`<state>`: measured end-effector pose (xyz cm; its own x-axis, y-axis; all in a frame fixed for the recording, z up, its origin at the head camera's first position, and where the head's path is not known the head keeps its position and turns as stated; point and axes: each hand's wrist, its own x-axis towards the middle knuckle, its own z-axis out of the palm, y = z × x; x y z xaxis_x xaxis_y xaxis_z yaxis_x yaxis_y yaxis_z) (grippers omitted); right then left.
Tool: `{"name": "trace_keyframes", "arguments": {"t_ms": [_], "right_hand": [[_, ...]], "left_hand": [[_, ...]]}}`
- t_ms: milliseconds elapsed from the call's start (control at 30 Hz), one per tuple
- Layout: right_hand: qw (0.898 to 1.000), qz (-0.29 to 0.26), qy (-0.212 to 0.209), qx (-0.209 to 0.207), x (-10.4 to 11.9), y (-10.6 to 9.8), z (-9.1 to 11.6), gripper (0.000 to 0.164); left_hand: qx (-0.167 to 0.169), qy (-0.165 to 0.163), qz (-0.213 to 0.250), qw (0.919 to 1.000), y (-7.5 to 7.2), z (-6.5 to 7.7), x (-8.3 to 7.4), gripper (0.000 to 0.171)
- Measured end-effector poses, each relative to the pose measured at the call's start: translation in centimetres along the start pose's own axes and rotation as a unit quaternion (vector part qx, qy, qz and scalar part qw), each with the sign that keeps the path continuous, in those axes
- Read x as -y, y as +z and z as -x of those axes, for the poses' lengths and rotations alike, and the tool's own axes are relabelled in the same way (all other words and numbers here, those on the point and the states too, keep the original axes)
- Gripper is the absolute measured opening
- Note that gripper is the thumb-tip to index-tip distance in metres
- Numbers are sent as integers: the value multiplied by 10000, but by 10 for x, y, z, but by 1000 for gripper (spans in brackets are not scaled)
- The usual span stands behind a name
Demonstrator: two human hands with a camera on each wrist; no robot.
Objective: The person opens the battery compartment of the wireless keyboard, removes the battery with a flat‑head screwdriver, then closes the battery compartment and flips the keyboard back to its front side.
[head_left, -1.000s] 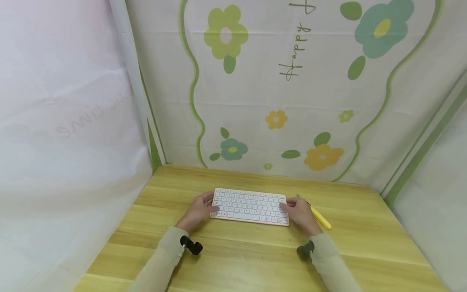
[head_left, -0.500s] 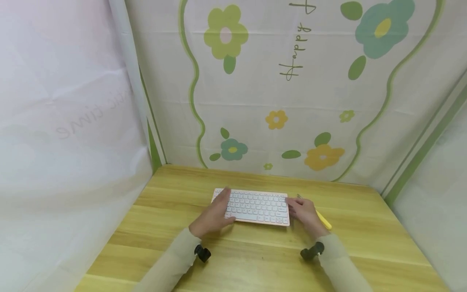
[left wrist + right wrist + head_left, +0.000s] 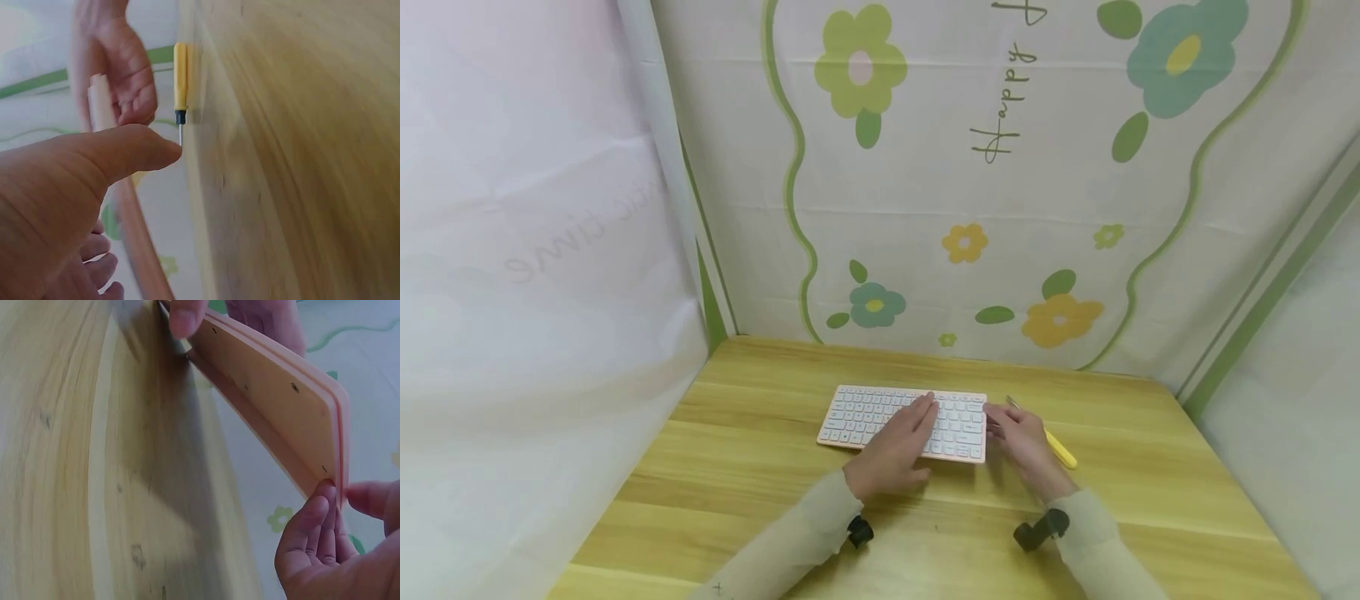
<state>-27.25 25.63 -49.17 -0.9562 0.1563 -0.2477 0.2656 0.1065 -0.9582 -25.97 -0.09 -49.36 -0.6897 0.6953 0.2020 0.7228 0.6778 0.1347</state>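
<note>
A white keyboard with a pink edge (image 3: pixel 961 429) sits near the middle of the table in the head view. My left hand (image 3: pixel 895 446) lies across its keys right of centre, fingers straight and thumb off the front edge. At the keyboard's right end, my right hand (image 3: pixel 1024 442) pinches the edge between thumb and fingers. The right wrist view shows the keyboard's pink underside (image 3: pixel 275 406) with small dark screws; this end is raised off the table. Just right of my right hand lies a yellow-handled screwdriver (image 3: pixel 1062 451), its shaft partly hidden by that hand.
The wooden table (image 3: pixel 737 500) reaches back to a white cloth wall (image 3: pixel 917 192) printed with flowers. Another white cloth (image 3: pixel 550 375) hangs along the left side, and a third (image 3: pixel 1300 400) along the right.
My left hand has let go of the keyboard's left edge and moved right across the keys. My right thumb has shifted from the keys to the edge. The keyboard has shifted slightly left.
</note>
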Motion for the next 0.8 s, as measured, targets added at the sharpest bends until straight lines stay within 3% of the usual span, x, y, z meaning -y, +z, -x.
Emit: {"name": "trace_keyframes", "arguments": {"t_ms": [200,467,667,800], "right_hand": [[9997,-234,-20,-28,3,2,6,50],[9996,-260,-93,-34,6,4,14,48],[9997,-224,-73,-33,9,5,17,49],[9996,-255,-132,19,13,5,20,49]], "left_hand": [[-191,57,-441,9988,7,-11,-12,106],[-438,55,-819,9957,13,-14,-18,106],[-719,199,-994,9922,18,-13,-16,87],[-770,244,-1132,9903,14,-11,-16,78]]}}
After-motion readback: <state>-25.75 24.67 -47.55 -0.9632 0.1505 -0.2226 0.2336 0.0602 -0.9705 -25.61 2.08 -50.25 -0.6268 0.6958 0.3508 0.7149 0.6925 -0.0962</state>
